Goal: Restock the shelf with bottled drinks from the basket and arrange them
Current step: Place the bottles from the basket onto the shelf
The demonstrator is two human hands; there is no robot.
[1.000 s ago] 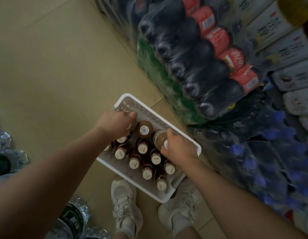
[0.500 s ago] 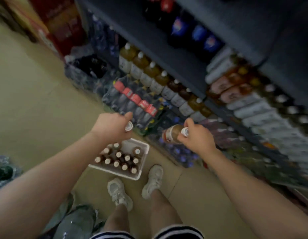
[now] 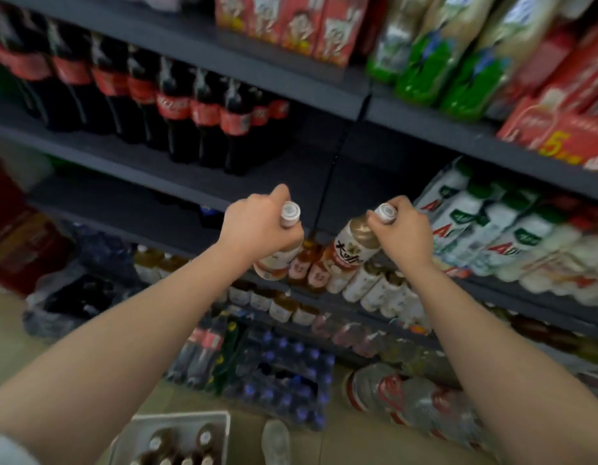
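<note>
Dark shelf behind hands gripping two round white-capped bottles.

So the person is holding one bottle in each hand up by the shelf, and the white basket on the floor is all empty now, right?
Not quite. The basket is not empty: the head view shows several brown bottles with pale caps in it. The rest is right: the left hand and the right hand each hold one bottle by the neck, up in front of the shelf.
</note>
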